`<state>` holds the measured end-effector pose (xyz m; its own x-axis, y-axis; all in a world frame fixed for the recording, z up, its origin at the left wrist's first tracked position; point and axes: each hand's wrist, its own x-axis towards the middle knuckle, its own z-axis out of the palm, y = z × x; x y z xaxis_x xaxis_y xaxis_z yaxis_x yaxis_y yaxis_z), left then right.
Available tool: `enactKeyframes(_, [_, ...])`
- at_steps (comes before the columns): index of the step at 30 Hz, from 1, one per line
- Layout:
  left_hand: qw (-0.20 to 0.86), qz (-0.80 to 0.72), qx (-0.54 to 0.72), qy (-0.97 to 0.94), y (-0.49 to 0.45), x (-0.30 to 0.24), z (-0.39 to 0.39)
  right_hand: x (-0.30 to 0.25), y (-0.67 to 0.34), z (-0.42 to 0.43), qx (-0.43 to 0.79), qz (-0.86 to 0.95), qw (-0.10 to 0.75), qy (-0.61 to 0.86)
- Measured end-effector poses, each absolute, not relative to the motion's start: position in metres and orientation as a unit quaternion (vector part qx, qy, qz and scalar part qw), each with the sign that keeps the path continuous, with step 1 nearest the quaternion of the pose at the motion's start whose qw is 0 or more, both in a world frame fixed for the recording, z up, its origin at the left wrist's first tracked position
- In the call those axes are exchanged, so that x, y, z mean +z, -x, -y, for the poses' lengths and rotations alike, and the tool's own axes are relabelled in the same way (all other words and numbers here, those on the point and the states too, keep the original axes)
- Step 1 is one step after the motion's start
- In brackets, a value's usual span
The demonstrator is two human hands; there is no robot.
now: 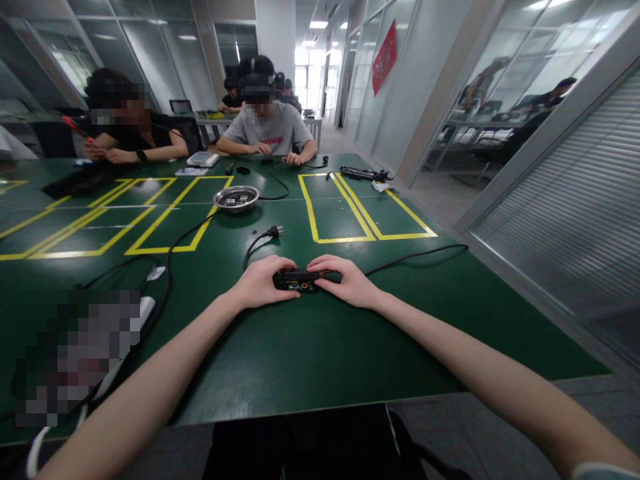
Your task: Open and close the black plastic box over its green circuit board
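A small black device (pixel 297 281) with coloured parts showing inside lies on the green table (pixel 320 347) straight ahead. My left hand (pixel 261 283) grips its left end with curled fingers. My right hand (pixel 344 281) grips its right end the same way. Black cables (pixel 415 255) run off from the device to the right and back toward a black plug (pixel 273 232) lying just beyond my hands.
A metal bowl (pixel 236 197) with small parts sits mid-table among yellow tape lines. A white power strip (pixel 145 308) and cables lie at the left. Two people sit at the far side with tools and a white device (pixel 203 159). The table's right edge borders a walkway.
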<state>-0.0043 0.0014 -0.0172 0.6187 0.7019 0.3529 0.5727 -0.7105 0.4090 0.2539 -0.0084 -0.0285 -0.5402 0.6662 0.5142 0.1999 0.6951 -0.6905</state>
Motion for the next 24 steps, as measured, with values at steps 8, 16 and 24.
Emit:
enactKeyframes(8, [0.114,-0.364,0.257,-0.888,0.0044,-0.0184,-0.001,-0.0323,-0.2552,0.008,0.242,0.861,0.369,0.252])
enactKeyframes(16, [0.109,-0.361,0.236,-0.896,0.0025,-0.0164,0.001,-0.031,-0.2546,0.0078,0.227,0.868,0.349,0.272])
enactKeyframes(24, [0.101,-0.349,0.217,-0.906,-0.0011,-0.0115,0.0039,-0.034,-0.2544,0.0067,0.214,0.876,0.336,0.271])
